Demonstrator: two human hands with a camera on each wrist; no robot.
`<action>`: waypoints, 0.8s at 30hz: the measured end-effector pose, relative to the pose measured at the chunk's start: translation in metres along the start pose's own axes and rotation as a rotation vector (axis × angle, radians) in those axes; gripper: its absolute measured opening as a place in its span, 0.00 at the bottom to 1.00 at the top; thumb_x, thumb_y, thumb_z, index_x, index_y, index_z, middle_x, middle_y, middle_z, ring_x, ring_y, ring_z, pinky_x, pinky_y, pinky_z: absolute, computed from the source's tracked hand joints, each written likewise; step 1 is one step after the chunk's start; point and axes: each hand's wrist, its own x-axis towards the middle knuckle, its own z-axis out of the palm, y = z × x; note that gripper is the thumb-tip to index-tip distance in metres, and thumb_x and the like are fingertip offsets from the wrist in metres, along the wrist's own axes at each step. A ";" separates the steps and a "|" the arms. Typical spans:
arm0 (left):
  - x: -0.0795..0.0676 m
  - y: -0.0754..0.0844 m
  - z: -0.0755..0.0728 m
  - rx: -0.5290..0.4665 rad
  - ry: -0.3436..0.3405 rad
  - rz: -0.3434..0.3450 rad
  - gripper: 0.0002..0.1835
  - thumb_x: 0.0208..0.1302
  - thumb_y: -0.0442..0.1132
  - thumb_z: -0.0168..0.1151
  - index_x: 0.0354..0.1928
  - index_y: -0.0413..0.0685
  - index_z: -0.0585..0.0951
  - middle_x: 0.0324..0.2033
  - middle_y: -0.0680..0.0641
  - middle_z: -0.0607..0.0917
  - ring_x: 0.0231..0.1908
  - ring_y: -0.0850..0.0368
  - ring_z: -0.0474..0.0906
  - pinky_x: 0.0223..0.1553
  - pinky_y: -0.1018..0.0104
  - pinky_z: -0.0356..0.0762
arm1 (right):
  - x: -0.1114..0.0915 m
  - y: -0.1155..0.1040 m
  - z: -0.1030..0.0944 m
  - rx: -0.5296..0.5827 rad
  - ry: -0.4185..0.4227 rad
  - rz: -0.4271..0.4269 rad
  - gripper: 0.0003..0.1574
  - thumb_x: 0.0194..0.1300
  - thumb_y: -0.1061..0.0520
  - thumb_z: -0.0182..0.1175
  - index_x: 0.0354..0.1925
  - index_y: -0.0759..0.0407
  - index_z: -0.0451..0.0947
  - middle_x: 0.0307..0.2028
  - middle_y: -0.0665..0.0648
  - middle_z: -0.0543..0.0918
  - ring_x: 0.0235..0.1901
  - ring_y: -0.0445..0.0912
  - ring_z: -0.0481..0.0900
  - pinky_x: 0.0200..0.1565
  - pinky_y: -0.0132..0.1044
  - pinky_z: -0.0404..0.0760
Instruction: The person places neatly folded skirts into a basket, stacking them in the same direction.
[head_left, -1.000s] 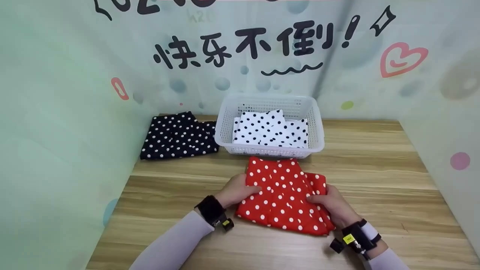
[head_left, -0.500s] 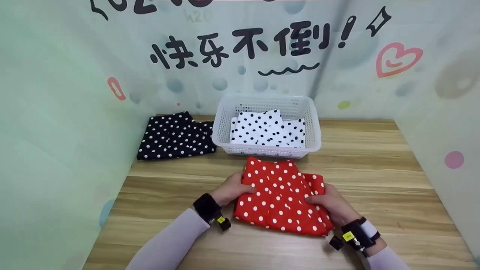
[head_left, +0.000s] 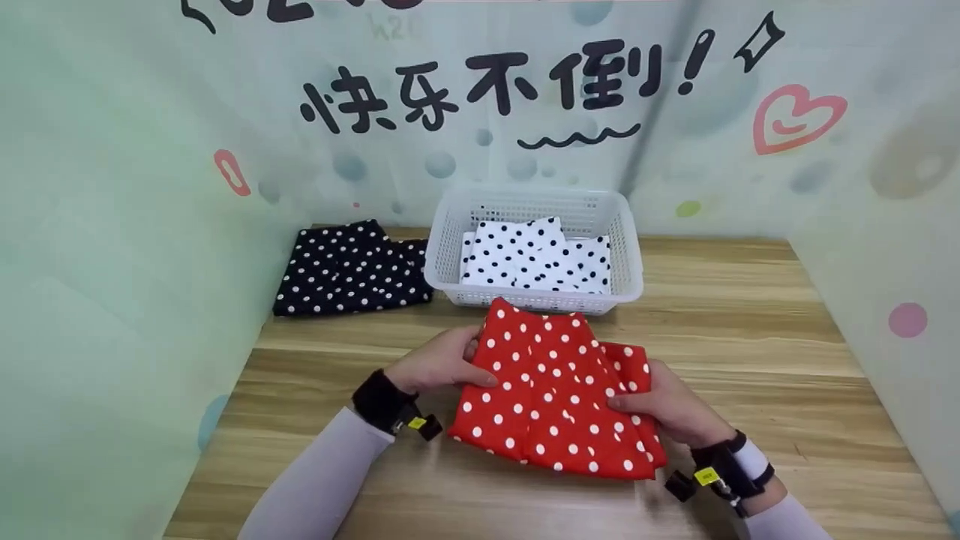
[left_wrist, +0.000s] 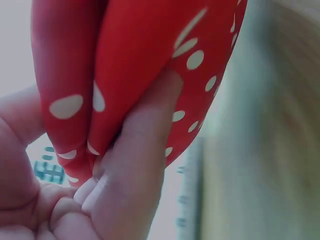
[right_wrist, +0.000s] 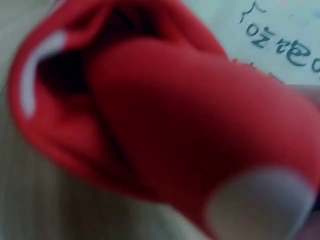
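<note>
In front of the basket, a folded red garment with white polka dots [head_left: 555, 390] is held between both hands. My left hand [head_left: 435, 364] grips its left side, thumb on top and fingers behind. In the left wrist view the thumb of the left hand [left_wrist: 140, 160] presses against several folded layers of red cloth [left_wrist: 135, 60]. On the right side, my right hand [head_left: 671, 401] pinches the folded edge with its thumb on top; its other fingers are mostly hidden. Red cloth [right_wrist: 200, 115] fills most of the right wrist view, blurred, with the fold gaping at the left.
A white plastic basket [head_left: 534, 298] stands at the back of the wooden table [head_left: 750, 360], with folded white cloth with black dots [head_left: 517, 255] inside. Left of it lies a folded black cloth with white dots [head_left: 349, 270]. Printed curtains [head_left: 112, 262] enclose the table.
The left hand has moved left and a little up, and the red garment's left side has shifted and risen with it. The right hand keeps its grip almost in place.
</note>
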 end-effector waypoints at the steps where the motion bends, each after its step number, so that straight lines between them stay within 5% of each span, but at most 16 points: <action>1: -0.004 0.004 -0.002 -0.002 0.001 0.013 0.35 0.64 0.30 0.72 0.71 0.37 0.68 0.51 0.37 0.90 0.48 0.48 0.92 0.50 0.54 0.91 | -0.001 -0.006 0.000 0.002 -0.011 -0.023 0.34 0.70 0.66 0.66 0.68 0.69 0.64 0.51 0.59 0.88 0.48 0.52 0.91 0.50 0.51 0.91; 7: -0.009 0.028 -0.017 -0.037 0.110 0.053 0.36 0.67 0.31 0.71 0.74 0.37 0.66 0.55 0.36 0.89 0.51 0.45 0.91 0.50 0.53 0.91 | 0.009 -0.052 -0.004 -0.063 0.166 0.012 0.40 0.69 0.59 0.71 0.71 0.64 0.63 0.55 0.57 0.85 0.50 0.50 0.90 0.52 0.49 0.91; 16: 0.031 0.071 -0.054 -0.045 0.443 0.005 0.25 0.72 0.35 0.69 0.67 0.39 0.73 0.54 0.37 0.89 0.52 0.47 0.90 0.51 0.57 0.91 | 0.083 -0.111 -0.024 -0.156 0.441 0.034 0.58 0.64 0.55 0.77 0.81 0.55 0.55 0.72 0.62 0.72 0.62 0.52 0.81 0.59 0.45 0.88; 24: 0.085 0.087 -0.092 -0.095 0.418 -0.089 0.27 0.77 0.36 0.62 0.72 0.36 0.67 0.63 0.37 0.82 0.57 0.47 0.86 0.58 0.56 0.88 | 0.142 -0.127 -0.036 -0.642 0.664 -0.036 0.51 0.63 0.58 0.75 0.75 0.61 0.58 0.71 0.67 0.74 0.71 0.61 0.73 0.71 0.60 0.77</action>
